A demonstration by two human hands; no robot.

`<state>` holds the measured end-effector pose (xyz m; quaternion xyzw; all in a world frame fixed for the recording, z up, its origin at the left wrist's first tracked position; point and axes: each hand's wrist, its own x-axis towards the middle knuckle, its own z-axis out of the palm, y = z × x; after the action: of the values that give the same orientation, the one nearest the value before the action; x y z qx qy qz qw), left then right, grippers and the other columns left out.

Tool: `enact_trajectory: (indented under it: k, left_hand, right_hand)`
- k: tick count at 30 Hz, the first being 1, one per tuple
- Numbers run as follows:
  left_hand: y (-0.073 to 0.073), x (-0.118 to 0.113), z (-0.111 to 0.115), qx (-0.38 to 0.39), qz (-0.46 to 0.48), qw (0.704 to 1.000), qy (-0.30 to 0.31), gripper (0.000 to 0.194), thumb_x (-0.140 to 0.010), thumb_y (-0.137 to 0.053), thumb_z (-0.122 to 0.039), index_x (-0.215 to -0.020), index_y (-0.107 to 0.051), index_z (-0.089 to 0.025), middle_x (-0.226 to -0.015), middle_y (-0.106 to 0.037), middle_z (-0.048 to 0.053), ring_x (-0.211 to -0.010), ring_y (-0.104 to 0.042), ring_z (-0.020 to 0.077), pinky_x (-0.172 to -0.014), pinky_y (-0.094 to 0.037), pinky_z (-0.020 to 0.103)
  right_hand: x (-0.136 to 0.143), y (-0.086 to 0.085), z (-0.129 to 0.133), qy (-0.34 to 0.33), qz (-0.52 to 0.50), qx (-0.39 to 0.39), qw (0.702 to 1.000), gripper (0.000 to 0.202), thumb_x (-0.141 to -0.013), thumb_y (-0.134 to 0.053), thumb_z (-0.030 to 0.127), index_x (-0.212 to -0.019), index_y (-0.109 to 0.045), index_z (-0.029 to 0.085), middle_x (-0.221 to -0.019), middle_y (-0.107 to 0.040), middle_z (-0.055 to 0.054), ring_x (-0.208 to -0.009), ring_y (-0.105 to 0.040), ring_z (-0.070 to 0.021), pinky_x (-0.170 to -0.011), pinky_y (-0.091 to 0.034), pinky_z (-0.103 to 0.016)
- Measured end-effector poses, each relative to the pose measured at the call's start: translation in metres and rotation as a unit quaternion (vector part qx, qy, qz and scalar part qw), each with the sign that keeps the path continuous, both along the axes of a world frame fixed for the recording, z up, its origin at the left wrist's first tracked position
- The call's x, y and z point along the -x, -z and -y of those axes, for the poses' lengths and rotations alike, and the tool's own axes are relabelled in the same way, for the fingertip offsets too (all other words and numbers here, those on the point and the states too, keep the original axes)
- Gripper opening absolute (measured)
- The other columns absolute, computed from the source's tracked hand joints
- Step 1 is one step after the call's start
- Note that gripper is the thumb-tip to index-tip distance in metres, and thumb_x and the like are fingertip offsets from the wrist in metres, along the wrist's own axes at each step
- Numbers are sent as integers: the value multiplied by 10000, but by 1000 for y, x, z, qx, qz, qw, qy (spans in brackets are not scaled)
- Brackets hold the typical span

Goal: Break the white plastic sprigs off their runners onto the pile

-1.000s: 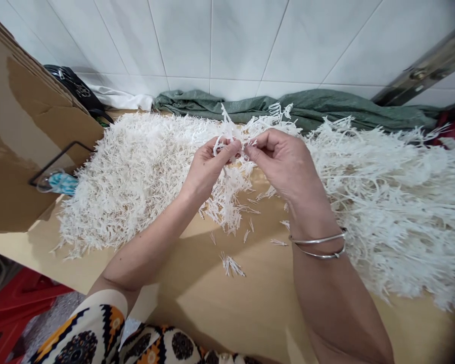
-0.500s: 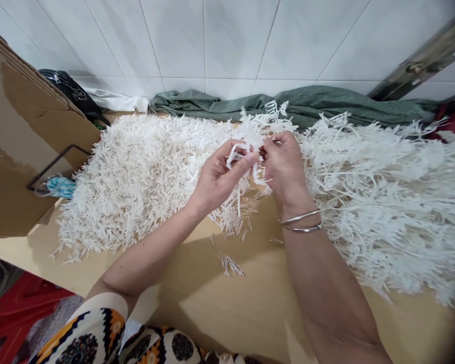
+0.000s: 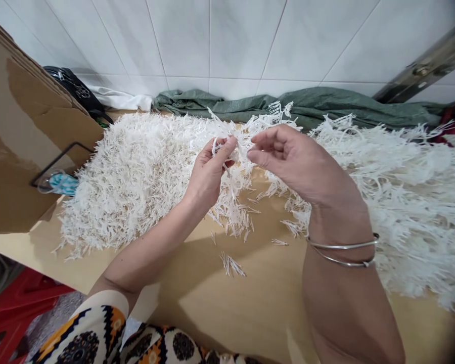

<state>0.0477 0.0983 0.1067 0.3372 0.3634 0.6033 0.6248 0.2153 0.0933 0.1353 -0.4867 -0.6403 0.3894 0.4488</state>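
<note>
My left hand is closed, with thumb and fingers pinching a white branching plastic piece whose thin strands stick out around the fingertips. Just right of it hovers my right hand, thumb and forefinger apart and the other fingers curled, with nothing visible in its grip. A silver bangle circles the right wrist. Beneath and behind the hands spreads a pile of short white plastic pieces. To the right lies a heap of longer, stringy white pieces.
A cardboard box stands at the left, with a wire hook and a small blue-and-white item by it. Green cloth lies along the tiled wall. Loose thin white bits lie on the tan tabletop. A red stool stands lower left.
My right hand has pulled away to the right from my left hand, and its fingers have parted. My left hand has shifted slightly left, still gripping a white piece.
</note>
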Motion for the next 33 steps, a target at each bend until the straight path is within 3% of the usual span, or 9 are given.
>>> enact_trajectory:
  k: [2, 6, 10, 13, 17, 23, 28, 30, 33]
  left_hand:
    - [0, 0, 1, -3, 7, 1000, 4, 255, -859, -838, -355, -835, -632, -206, -973, -701, -14, -835, -609, 87, -810, -487, 222]
    - [-1, 2, 0, -7, -6, 1000, 12, 245, -879, -822, -343, -815, -633, -202, -946, -688, -23, -808, -590, 73, -797, -479, 216]
    - [-1, 6, -3, -57, -59, 996, 48, 202, -884, -817, -340, -839, -671, -208, -999, -700, -23, -826, -593, 71, -791, -475, 209]
    - [-2, 10, -5, -93, -104, 988, 73, 224, -881, -823, -393, -854, -700, -207, -996, -702, -12, -812, -588, 75, -769, -472, 217]
    - [0, 12, -6, -127, -149, 978, 71, 317, -879, -825, -461, -786, -664, -204, -815, -631, -24, -739, -540, 83, -731, -453, 233]
    - [9, 3, -2, -154, -155, 974, 58, 408, -854, -836, -517, -745, -599, -204, -748, -577, -37, -730, -527, 93, -734, -446, 247]
    - [-19, 2, 22, -151, -184, 969, 73, 264, -896, -813, -413, -793, -673, -216, -802, -648, -20, -785, -582, 109, -794, -474, 256]
    - [-28, 3, 26, -143, -183, 971, 55, 256, -923, -792, -384, -772, -677, -212, -825, -655, -10, -767, -572, 103, -768, -471, 252]
    - [-21, 4, 18, -95, -161, 981, 41, 269, -962, -741, -452, -843, -719, -212, -831, -664, 1, -700, -539, 90, -712, -463, 247]
  right_hand:
    - [7, 1, 1, 4, 3, -2, 1000, 344, -751, -920, 408, -952, -694, 245, -877, -739, -9, -801, -697, -176, -753, -611, -353]
    - [12, 2, -1, 44, 24, -26, 998, 90, -878, -778, 258, -843, -698, 239, -809, -749, 0, -759, -710, -164, -740, -599, -344]
    - [12, 0, -1, 73, 39, -21, 996, 89, -945, -687, 180, -884, -709, 241, -778, -761, 4, -769, -758, -170, -711, -580, -316]
    - [14, -1, 1, 64, 56, -34, 996, 83, -966, -663, 191, -902, -686, 239, -759, -749, 11, -752, -759, -175, -664, -547, -300]
    - [16, 4, 0, 88, 134, -109, 981, 90, -986, -623, 210, -913, -647, 258, -711, -699, 29, -685, -692, -169, -682, -503, -319]
    - [24, 32, -20, 176, 228, -210, 934, 152, -1056, -477, 280, -958, -593, 273, -809, -648, -13, -744, -610, -191, -795, -470, -366]
    - [-2, 59, -41, 260, 202, -122, 936, 156, -971, -497, 172, -866, -555, 271, -700, -531, 6, -692, -550, -214, -811, -484, -408]
    - [-16, 57, -41, 259, 184, -127, 939, 149, -923, -558, 145, -868, -598, 278, -786, -609, -19, -770, -597, -223, -856, -507, -414]
    - [-21, 37, -29, 194, 171, -145, 955, 158, -876, -630, 134, -928, -690, 271, -1049, -700, -49, -846, -644, -208, -905, -538, -431]
